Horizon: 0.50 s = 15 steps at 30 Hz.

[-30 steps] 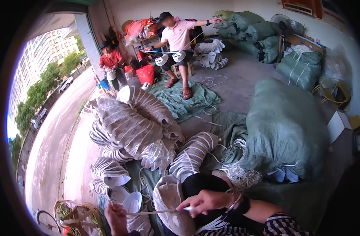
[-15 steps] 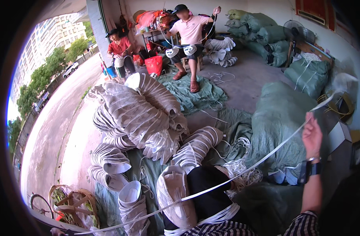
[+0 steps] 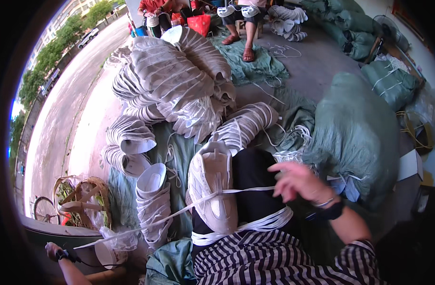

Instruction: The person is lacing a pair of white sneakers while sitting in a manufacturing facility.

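Note:
A pale grey sneaker upper (image 3: pixel 211 190) lies on my black-trousered thigh, sole side away from view. A flat white shoelace (image 3: pixel 179 213) runs across it, stretched out to both sides. My right hand (image 3: pixel 300 185) is beside the thigh, some fingers spread. The lace meets its lower fingers, which seem to pinch it. Far out at the lower left, my left hand (image 3: pixel 53 251) is curled closed; the visible lace end stops just short of it. A bundle of white laces (image 3: pixel 260 224) lies across my lap below the upper.
Stacked uppers (image 3: pixel 153 183) stand left of my legs, beside a large heap of uppers (image 3: pixel 165 71). A full green sack (image 3: pixel 355 137) is at right. A woven basket (image 3: pixel 91 199) and a white tub (image 3: pixel 105 254) are at lower left. Two people sit beyond.
My right hand has dropped from high at the right to beside my thigh. The lace has come down with it. My left hand shows more fully, and the view has tilted downward.

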Each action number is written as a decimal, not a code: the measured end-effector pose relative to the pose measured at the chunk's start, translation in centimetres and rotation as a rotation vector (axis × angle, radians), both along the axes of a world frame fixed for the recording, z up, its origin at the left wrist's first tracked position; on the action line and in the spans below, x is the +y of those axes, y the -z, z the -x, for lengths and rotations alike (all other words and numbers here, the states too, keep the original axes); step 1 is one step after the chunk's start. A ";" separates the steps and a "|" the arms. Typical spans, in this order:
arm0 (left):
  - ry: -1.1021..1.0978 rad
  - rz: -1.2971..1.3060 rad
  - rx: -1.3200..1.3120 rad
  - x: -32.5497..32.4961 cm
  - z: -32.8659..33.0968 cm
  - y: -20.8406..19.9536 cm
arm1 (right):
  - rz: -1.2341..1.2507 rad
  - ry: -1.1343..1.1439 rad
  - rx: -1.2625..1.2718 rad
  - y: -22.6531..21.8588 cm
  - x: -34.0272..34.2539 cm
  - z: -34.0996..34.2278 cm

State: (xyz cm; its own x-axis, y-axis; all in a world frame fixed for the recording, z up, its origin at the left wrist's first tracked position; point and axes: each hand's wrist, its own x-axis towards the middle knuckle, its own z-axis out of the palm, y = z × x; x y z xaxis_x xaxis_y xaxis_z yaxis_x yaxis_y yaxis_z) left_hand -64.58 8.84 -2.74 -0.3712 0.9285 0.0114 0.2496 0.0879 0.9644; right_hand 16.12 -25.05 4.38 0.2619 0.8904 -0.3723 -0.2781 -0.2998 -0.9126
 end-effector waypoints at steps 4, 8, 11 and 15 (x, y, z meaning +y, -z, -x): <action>0.047 0.002 0.023 1.2 -1.9 1.1 | 0.251 -0.496 -0.359 1.0 3.8 5.2; 0.037 0.001 0.060 0.1 -0.9 1.5 | 0.241 -0.212 -0.056 0.7 1.9 0.8; 0.046 -0.003 0.071 -0.2 -0.8 1.9 | 0.206 0.288 -0.335 0.4 -1.5 -3.4; 0.095 -0.100 -0.011 5.4 -7.7 5.1 | -0.056 0.926 0.164 5.5 -4.3 -6.8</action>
